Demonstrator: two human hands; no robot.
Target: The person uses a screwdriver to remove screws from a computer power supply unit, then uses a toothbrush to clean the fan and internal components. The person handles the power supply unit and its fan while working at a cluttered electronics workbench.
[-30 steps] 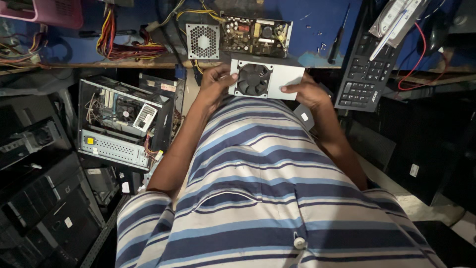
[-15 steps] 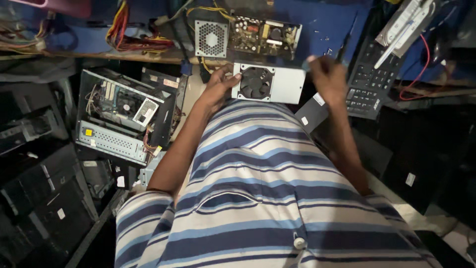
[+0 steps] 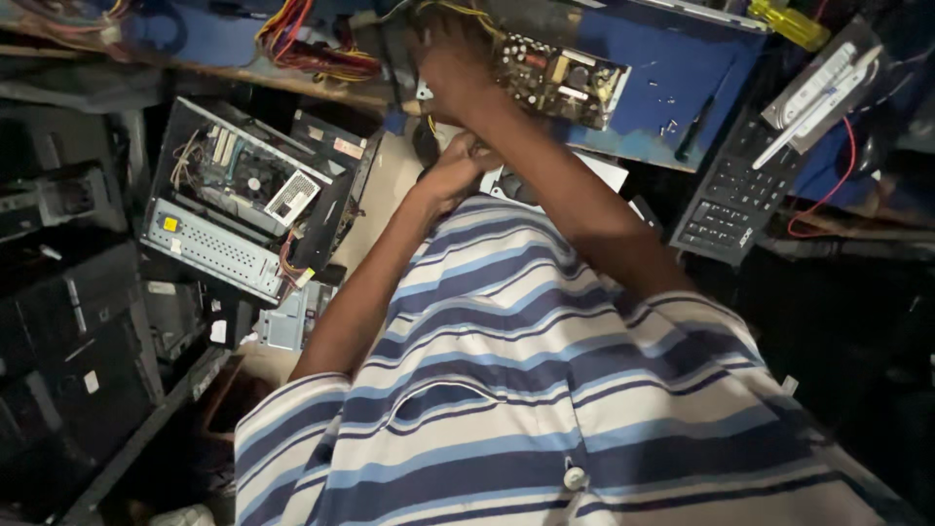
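Bare green circuit board [image 3: 557, 78] at twelve o'clock on the blue surface [image 3: 672, 97]: I judge it light, stiff, fragile, best held by its edges. My right hand [image 3: 453, 63] reaches beside it, grip unclear; my left hand [image 3: 458, 168] curls closed by the grey casing [image 3: 609, 173].

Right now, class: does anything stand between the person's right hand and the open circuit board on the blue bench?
Nothing visible does. The right hand already reaches the left end of the circuit board; yellow wires arch beside it, not across the way.
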